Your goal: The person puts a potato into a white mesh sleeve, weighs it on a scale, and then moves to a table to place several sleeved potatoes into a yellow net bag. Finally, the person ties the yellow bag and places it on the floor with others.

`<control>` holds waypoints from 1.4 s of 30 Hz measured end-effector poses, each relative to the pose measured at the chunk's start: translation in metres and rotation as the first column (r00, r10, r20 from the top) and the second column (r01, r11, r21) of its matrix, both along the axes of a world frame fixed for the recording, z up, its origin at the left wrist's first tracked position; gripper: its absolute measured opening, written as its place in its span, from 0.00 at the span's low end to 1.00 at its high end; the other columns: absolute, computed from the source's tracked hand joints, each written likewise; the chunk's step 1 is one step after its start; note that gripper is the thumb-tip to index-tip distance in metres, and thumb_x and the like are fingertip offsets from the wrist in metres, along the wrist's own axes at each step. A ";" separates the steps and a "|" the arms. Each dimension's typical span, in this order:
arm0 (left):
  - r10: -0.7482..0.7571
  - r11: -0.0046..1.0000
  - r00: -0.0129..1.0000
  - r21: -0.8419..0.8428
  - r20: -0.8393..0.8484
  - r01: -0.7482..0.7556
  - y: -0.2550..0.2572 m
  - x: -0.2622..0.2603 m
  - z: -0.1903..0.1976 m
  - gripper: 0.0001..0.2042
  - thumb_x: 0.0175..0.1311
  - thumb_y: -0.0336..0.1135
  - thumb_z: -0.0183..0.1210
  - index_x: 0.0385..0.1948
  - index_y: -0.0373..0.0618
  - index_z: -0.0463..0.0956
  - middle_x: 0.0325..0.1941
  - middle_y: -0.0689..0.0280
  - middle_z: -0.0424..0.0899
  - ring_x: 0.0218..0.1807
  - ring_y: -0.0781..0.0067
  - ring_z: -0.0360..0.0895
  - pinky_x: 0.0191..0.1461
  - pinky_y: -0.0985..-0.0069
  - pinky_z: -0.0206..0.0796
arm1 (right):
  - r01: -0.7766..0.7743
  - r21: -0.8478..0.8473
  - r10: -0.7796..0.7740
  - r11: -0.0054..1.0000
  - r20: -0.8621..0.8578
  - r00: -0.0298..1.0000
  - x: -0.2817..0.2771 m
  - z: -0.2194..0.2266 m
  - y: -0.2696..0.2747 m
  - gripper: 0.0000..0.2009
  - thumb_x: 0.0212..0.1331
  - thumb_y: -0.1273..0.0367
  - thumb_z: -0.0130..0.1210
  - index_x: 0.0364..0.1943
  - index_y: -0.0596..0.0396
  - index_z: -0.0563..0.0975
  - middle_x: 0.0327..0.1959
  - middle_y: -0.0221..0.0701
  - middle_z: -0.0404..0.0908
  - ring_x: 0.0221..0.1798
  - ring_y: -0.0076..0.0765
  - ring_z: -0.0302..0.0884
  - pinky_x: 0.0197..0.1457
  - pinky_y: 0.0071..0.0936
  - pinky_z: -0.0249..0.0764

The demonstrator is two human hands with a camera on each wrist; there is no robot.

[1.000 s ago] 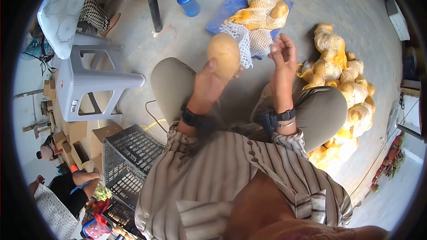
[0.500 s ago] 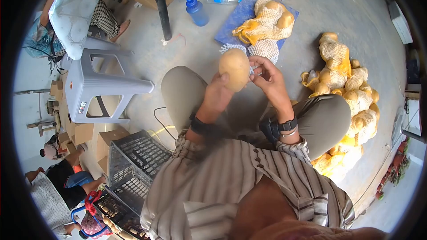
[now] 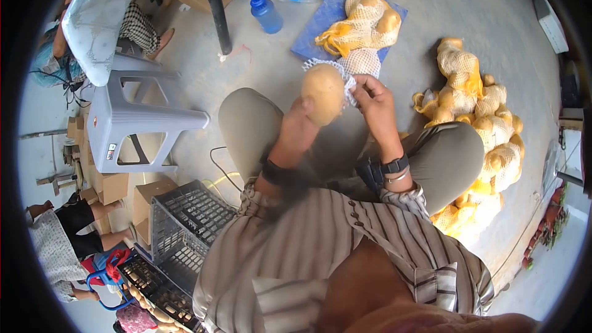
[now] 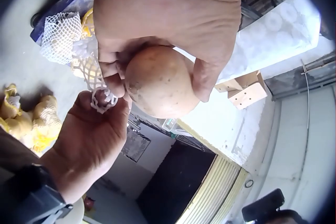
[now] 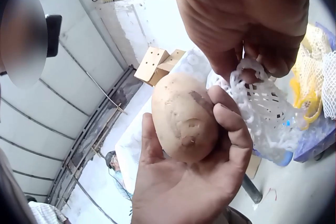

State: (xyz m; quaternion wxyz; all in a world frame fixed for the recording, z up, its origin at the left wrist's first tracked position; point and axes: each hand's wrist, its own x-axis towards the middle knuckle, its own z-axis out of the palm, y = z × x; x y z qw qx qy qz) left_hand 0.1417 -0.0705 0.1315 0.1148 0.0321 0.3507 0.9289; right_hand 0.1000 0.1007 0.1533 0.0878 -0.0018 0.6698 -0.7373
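Note:
A large round tan fruit or tuber (image 3: 323, 95) rests in my left hand (image 3: 297, 128), thumb on one side and fingers curled round the other, as the right wrist view shows. My right hand (image 3: 378, 115) pinches the edge of a white foam net sleeve (image 5: 268, 113) beside it. In the left wrist view the sleeve (image 4: 93, 74) hangs between the two hands, around no item, and the round item (image 4: 160, 82) is bare with small dark marks.
Netted bundles (image 3: 370, 21) lie on a blue board (image 3: 308, 34) ahead; more netted bundles (image 3: 493, 129) pile at the right. Two bottles, a grey stool (image 3: 132, 120) and a black crate (image 3: 191, 216) stand or lie to the left. People are at the far left.
My right hand has come in from the right and taken hold of the sleeve's edge. The left hand still holds the round item. The head view has shifted slightly.

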 end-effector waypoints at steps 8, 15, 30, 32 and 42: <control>0.012 0.999 1.000 0.035 0.005 -0.012 0.000 0.005 0.009 0.40 0.59 0.57 0.57 0.66 0.37 0.55 0.65 0.50 0.65 0.56 0.57 0.73 0.58 0.65 0.67 | 0.253 -0.232 -0.222 0.939 0.151 0.963 -0.010 -0.003 0.008 0.07 0.62 0.72 0.54 0.43 0.55 0.77 0.27 0.17 0.75 0.22 0.08 0.62 0.23 0.10 0.57; -0.046 0.999 0.999 0.012 -0.005 0.046 0.005 0.005 0.011 0.43 0.53 0.51 0.62 0.67 0.36 0.53 0.72 0.55 0.54 0.55 0.60 0.74 0.56 0.66 0.69 | 0.291 -0.305 -0.227 0.907 0.227 0.947 -0.009 0.002 0.001 0.08 0.63 0.72 0.53 0.44 0.55 0.77 0.32 0.19 0.76 0.26 0.09 0.66 0.26 0.10 0.60; -0.006 0.998 0.995 0.063 0.097 0.000 -0.007 0.006 -0.013 0.35 0.60 0.52 0.57 0.61 0.32 0.61 0.57 0.51 0.73 0.53 0.53 0.75 0.54 0.61 0.69 | 0.172 -0.349 -0.089 0.921 0.240 0.967 -0.009 0.003 0.008 0.09 0.60 0.71 0.58 0.43 0.55 0.78 0.33 0.20 0.77 0.34 0.12 0.69 0.36 0.10 0.64; 0.028 0.994 0.995 0.104 0.091 -0.038 -0.013 0.000 -0.007 0.35 0.60 0.53 0.57 0.62 0.33 0.61 0.58 0.51 0.72 0.53 0.53 0.75 0.53 0.61 0.69 | 0.156 -0.318 -0.084 0.935 0.229 0.970 -0.008 0.009 0.006 0.10 0.59 0.71 0.58 0.44 0.55 0.78 0.34 0.20 0.77 0.35 0.12 0.69 0.36 0.11 0.65; 0.116 0.984 0.992 0.132 0.054 -0.122 -0.027 -0.009 0.009 0.37 0.59 0.52 0.58 0.64 0.36 0.57 0.59 0.50 0.70 0.55 0.50 0.73 0.55 0.59 0.69 | 0.133 0.080 -0.110 0.988 -0.238 0.965 0.003 -0.003 -0.013 0.11 0.54 0.70 0.63 0.39 0.59 0.78 0.24 0.29 0.71 0.32 0.26 0.69 0.36 0.27 0.67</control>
